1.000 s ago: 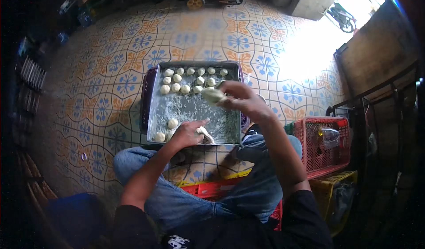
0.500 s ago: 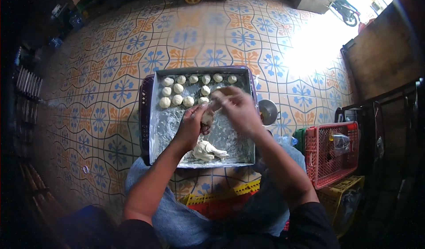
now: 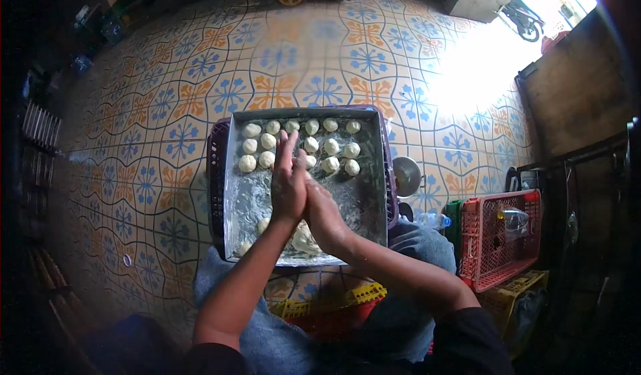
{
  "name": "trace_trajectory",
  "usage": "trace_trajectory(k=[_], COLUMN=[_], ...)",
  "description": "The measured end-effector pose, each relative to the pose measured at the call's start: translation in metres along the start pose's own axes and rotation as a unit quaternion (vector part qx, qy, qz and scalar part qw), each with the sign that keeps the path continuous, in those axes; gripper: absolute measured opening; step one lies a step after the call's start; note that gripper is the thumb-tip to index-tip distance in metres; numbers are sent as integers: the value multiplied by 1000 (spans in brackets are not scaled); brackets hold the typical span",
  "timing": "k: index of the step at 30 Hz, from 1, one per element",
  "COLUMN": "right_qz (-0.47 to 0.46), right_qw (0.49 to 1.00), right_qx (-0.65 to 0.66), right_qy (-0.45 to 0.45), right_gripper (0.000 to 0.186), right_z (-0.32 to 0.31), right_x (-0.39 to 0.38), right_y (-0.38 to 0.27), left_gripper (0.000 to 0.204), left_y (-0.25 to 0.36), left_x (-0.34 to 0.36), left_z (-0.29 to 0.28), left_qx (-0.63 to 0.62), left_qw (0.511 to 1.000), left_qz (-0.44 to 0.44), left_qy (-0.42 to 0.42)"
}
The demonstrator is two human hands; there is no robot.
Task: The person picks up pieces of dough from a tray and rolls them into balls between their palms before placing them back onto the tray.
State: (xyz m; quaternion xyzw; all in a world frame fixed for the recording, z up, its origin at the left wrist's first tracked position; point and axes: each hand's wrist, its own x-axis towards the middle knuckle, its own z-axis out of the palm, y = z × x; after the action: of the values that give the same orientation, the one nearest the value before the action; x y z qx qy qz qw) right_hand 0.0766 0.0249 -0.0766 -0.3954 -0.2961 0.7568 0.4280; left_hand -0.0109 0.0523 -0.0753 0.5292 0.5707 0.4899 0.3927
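Pale dough balls [image 3: 331, 146] around two-handed grip [image 3: 298, 191]

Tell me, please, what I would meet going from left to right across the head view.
White ring, leftmost column of dough balls, left hand, right hand, round metal pan, green crate, pinkish-red crate.

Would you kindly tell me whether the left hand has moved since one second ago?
Yes. Judged against the metal tray, the left hand has moved forward, from the near edge toward the dough balls.
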Motion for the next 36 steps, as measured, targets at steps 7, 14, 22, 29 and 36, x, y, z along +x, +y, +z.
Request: trace_trajectory(k=[7, 14, 22, 29, 36], right_qz=[-182, -377, -328, -449, -67], right_qw=[944, 754, 790, 700, 965], right_qx=[-272, -538, -514, -545, -252], right_qy=[51, -7, -65, -105, 34], right_gripper=[62, 59, 61, 55, 60], right_z=[-29, -36, -38, -20, -55], right_x=[21, 37, 55, 25, 65], right_y=[-31, -68, -56, -28, -24], left_gripper=[76, 102, 100, 66, 34], left_y=[15, 52, 53, 16, 27], left_x=[-29, -39, -47, -29, -14], left_z=[28, 13, 8, -27, -66], left_qx=[-188, -614, -517, -550, -432], left_qw=[977, 736, 813, 786, 852], left_qz=[-28, -276, -263, -279, -293], left_qy=[-93, -70, -38, -37, -41])
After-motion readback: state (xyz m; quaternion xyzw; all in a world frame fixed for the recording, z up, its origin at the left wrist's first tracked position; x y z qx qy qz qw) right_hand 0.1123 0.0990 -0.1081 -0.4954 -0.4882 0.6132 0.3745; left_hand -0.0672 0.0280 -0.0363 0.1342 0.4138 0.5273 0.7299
